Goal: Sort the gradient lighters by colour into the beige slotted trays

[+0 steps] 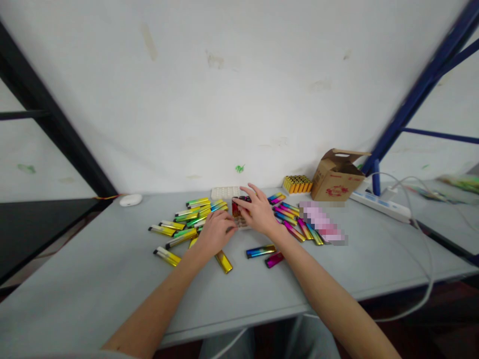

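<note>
Centrally, I am holding my right hand open over a small tray, left hand curling beside it, grip unclear to me, lighters littering the worktop.

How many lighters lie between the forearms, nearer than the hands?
3: a gold lighter leftmost, a blue-gold lighter right of it, a magenta lighter beside that. Others may lie under the left hand or right hand.

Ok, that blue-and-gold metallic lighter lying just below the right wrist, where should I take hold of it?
Pinch the blue-and-gold metallic lighter across its long edges at mid-length, coming down from above. It lies flat and roughly crosswise on the grey table, bare surface before and behind it; the magenta metallic lighter crowds its right end, so avoid that.
</note>
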`<state>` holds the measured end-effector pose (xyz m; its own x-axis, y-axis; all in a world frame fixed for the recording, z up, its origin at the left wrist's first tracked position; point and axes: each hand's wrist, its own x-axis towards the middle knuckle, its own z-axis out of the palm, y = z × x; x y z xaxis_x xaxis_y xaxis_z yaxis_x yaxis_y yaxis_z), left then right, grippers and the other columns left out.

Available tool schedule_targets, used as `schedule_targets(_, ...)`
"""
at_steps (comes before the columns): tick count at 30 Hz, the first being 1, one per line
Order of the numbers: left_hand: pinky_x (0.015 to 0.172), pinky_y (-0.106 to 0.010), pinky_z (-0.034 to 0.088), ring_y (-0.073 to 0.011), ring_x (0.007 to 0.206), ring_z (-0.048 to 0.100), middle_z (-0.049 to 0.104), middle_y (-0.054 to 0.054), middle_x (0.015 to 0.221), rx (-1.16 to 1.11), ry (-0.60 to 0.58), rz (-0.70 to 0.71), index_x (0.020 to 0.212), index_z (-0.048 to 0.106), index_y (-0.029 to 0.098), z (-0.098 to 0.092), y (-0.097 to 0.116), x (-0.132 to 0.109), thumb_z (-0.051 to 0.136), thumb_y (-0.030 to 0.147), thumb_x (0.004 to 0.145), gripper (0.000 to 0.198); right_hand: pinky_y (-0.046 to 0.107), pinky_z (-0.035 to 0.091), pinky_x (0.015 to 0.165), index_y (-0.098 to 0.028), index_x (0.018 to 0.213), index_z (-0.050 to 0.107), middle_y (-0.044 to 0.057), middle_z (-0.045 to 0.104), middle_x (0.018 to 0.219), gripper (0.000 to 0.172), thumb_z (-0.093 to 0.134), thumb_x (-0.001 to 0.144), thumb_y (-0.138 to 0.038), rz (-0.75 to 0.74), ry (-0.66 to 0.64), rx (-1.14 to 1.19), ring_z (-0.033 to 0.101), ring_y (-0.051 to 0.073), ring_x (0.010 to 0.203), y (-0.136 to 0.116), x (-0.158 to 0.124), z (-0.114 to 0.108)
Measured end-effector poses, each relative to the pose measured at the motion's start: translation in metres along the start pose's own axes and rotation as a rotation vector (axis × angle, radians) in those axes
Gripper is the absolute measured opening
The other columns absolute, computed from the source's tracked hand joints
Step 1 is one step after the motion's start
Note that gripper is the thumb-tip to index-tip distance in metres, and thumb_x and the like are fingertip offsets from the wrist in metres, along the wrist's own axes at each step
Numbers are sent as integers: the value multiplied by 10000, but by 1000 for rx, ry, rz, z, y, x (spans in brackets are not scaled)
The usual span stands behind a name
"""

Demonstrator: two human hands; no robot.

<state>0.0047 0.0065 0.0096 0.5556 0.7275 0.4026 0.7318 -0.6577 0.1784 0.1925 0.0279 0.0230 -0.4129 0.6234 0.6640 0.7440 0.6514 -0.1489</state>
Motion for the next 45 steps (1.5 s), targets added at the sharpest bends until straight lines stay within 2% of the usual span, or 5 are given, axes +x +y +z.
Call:
schedule_targets(7, 904, -412, 486, -236, 953, 616, 702, -63, 918, -31, 24, 6, 784, 735, 213, 3, -8, 1, 611, 182, 834, 137, 508, 309, 1117, -189, 1331, 541, 141, 546, 1344, 440, 478, 921, -336, 170, 80, 98, 382, 286, 1341, 35, -15, -24)
schedule_targets(15, 957, -442, 489, -271, 1074, 610, 701, -95, 1046, -52, -23, -25, 754, 700, 198, -1, -4, 2, 557, 157, 840, 171, 531, 254, 1136, -33, 1398, 425, 274, 464, 1408, 973, 739, 661, -587, 271, -341, 45, 307, 388, 1402, 65, -43, -33)
schedule_targets(21, 981, -462, 463, -269, 1055, 601, 707, -88, 986, -33, 18, 10, 762, 659, 193, 0, -3, 1, 538, 152, 841, 150, 520, 296, 1114, -88, 1280, 542, 239, 543, 1342, 739, 737, 708, -513, 233, -373, 79, 367, 364, 1375, 54, -44, -28)
schedule_targets(37, 1012, -503, 414, -282, 1068, 599, 712, -84, 1049, 15, 27, -26, 818, 675, 189, 2, -7, 0, 537, 184, 860, 144, 480, 283, 1140, -107, 1435, 421, 163, 442, 1471, 696, 469, 899, -549, 309, -406, 96, 290, 336, 1423, 58, -46, -26)
schedule_targets(45, 986, -476, 442, -277, 1068, 595, 718, -90, 1016, 27, 48, 5, 825, 690, 180, 3, -8, 0, 526, 200, 873, 172, 403, 406, 1017, -121, 1187, 645, 161, 645, 1224, 417, 390, 972, -371, 286, -357, 55, 574, 277, 1157, 64, -42, -39)
